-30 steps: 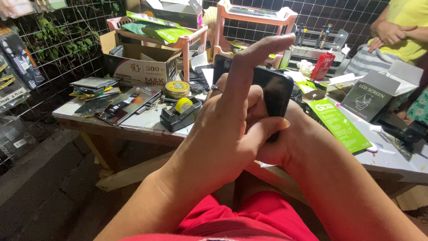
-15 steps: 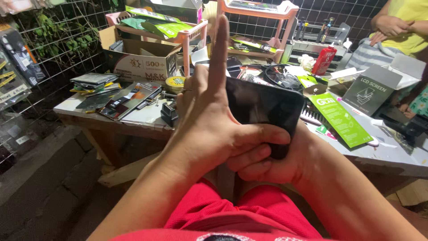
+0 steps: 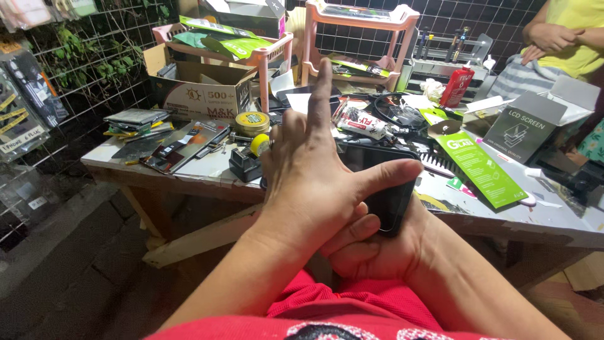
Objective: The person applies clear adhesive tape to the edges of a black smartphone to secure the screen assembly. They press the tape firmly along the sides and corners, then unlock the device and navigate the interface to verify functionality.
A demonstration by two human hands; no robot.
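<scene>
Head view: the right hand [image 3: 377, 249] sits low in the foreground, just above the lap in red cloth, with its grip closed around the lower part of a black phone [image 3: 384, 189]. The phone is held off the table [image 3: 553, 217], its dark screen facing up toward the camera, in front of the table's near edge.

The left hand [image 3: 308, 170] lies over the phone from the left. Its thumb presses across the screen, and the index finger points straight up; the other fingers are spread and bent, closing on nothing. The left wrist crosses over the right hand's fingers.

On the table, behind the hands: a small black holder with a yellow tape roll [image 3: 248, 157] stands just beside the left hand. A round tin [image 3: 251, 123] lies behind it. A long green package [image 3: 481, 167] lies flat to the right of the phone. A dark grey box [image 3: 522, 126] stands further right. A red bottle [image 3: 457, 85] stands upright near the back. A cardboard box [image 3: 201, 91] sits at the left rear, beside a pink rack [image 3: 264, 56].

At the upper right, another person in a yellow top [image 3: 572, 38] stands behind the table with hands clasped.
</scene>
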